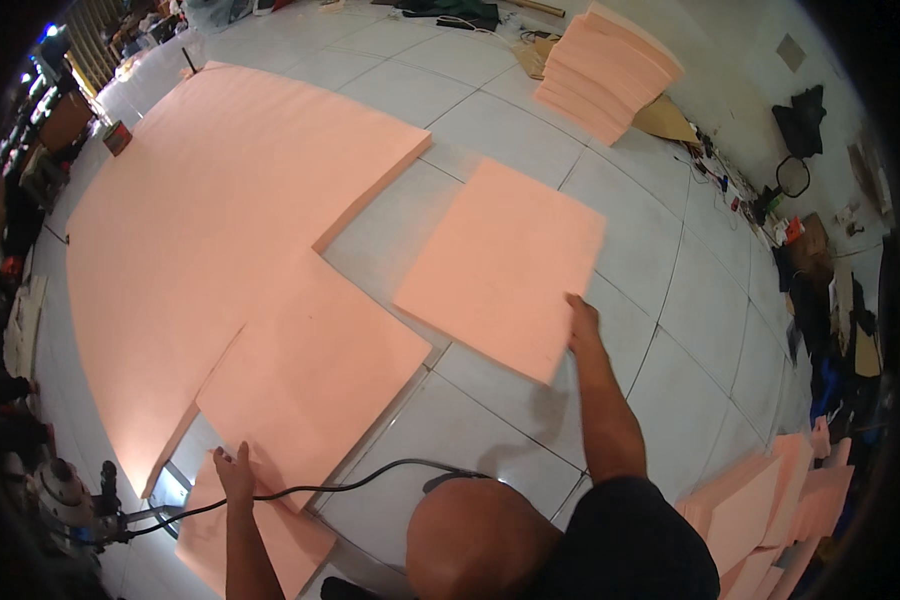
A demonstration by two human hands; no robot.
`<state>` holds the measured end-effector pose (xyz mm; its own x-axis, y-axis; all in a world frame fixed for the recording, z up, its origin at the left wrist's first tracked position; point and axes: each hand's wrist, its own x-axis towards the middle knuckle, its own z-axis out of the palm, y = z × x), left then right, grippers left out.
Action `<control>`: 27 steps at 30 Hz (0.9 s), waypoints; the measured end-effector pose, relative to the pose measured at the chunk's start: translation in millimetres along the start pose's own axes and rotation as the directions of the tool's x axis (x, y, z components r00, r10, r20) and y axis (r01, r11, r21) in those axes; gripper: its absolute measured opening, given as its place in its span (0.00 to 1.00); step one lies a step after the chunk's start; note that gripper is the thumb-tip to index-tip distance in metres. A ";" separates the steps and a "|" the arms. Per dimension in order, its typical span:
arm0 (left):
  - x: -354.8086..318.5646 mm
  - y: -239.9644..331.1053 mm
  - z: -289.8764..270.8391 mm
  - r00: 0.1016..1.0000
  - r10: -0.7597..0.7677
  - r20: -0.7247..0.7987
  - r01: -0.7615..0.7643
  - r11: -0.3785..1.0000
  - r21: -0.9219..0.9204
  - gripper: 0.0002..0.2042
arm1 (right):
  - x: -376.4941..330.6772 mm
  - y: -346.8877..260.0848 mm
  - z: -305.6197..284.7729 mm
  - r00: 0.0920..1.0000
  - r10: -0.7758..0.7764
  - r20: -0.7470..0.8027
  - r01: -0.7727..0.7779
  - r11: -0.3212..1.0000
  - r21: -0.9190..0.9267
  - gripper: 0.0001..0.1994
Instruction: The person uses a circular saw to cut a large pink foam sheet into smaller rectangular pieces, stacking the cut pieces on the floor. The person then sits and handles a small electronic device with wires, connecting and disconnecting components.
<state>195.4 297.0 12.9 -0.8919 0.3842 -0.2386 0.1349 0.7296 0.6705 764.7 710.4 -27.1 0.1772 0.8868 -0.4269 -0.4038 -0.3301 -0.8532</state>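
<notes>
While tiles [710,310] reach the wall [735,90], foam [240,180] lies about

Two hands: one left hand [233,474], one right hand [582,324]. One large foam sheet [220,180], left; one foam square [505,270], centre; one smaller piece [255,545], bottom left; one stack [607,75], upper right; one power tool [62,487], lower left; one tin [117,138], upper left.

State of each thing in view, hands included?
Large foam sheet: flat, slit partway.
Held foam piece: gripped by its edge, blurred.
Right hand: closed on that edge.
Left hand: fingers bent, contact unclear.
Black cord: loosely curved.
Power tool: on or off unclear.
Far foam stack: layered.
Near foam pieces: piled.
</notes>
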 end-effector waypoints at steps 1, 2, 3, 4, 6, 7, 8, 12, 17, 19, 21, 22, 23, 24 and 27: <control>-2.3 4.4 6.7 0.998 -0.051 0.038 0.052 0.998 -0.024 0.38 | -11.0 -13.4 -38.6 0.998 0.008 -0.061 -0.010 1.000 -0.020 0.24; -4.9 18.0 9.3 0.991 -0.102 0.082 0.105 0.994 -0.037 0.39 | -27.1 -28.0 -72.9 0.995 0.016 -0.101 -0.021 0.999 -0.046 0.25; -7.7 23.9 12.2 0.981 -0.151 0.125 0.157 0.987 -0.043 0.40 | -42.5 -39.6 -110.7 0.993 -0.003 -0.117 -0.006 0.997 -0.074 0.25; 3.4 8.3 5.3 0.984 -0.122 0.126 0.126 0.992 -0.028 0.41 | -61.8 -49.8 -123.6 0.987 0.048 -0.156 -0.067 0.990 -0.121 0.25; 26.2 -15.0 2.7 0.950 -0.214 0.227 0.231 0.972 -0.051 0.40 | -82.8 -64.0 -178.3 0.970 0.051 -0.238 -0.103 0.972 -0.211 0.26; 31.8 -19.1 6.5 0.928 -0.252 0.276 0.279 0.958 -0.063 0.40 | -92.3 -70.3 -211.3 0.962 0.056 -0.266 -0.113 0.973 -0.202 0.26; 26.5 -8.0 14.5 0.915 -0.227 0.335 0.274 0.956 -0.101 0.38 | -106.6 -80.0 -247.1 0.952 0.054 -0.302 -0.117 0.974 -0.194 0.27; 36.3 -14.1 10.1 0.835 -0.225 0.502 0.446 0.811 -0.378 0.33 | -137.0 -95.8 -278.6 0.845 0.192 -0.499 -0.402 0.843 -0.357 0.29; 32.5 6.0 32.8 0.835 -0.351 0.423 0.517 0.764 -0.386 0.23 | -141.0 -78.5 -182.9 0.654 -0.754 0.065 0.157 0.051 -0.986 0.23; 42.3 -10.8 30.9 0.818 -0.304 0.489 0.540 0.699 -0.469 0.22 | -131.9 -27.6 -102.7 0.953 -0.287 0.094 0.246 0.557 -0.793 0.19; 51.3 -26.0 29.5 0.759 -0.227 0.611 0.591 0.633 -0.499 0.22 | -140.4 40.1 -21.3 0.888 0.271 0.372 0.021 0.783 -0.621 0.16; 48.7 -26.3 21.7 0.723 -0.186 0.666 0.615 0.614 -0.495 0.23 | -162.2 58.9 39.0 0.799 0.368 0.476 0.100 0.699 -0.708 0.30; 44.6 -24.5 14.6 0.681 -0.140 0.719 0.638 0.594 -0.490 0.24 | -186.2 59.4 89.4 0.764 0.492 0.418 -0.048 0.689 -0.723 0.44; 34.4 -1.8 23.1 0.666 -0.211 0.715 0.663 0.608 -0.438 0.26 | -191.2 79.3 114.2 0.813 0.446 0.374 -0.032 0.675 -0.737 0.49; 27.8 17.0 19.2 0.739 -0.267 0.618 0.583 0.713 -0.389 0.29 | -201.2 96.1 167.9 0.857 0.377 0.352 -0.155 0.839 -0.521 0.39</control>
<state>181.1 331.0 4.2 -0.4285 0.4387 -0.7899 -0.5924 0.5237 0.6122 539.5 554.6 27.1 -0.3165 0.7491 -0.5819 0.1012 -0.5833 -0.8059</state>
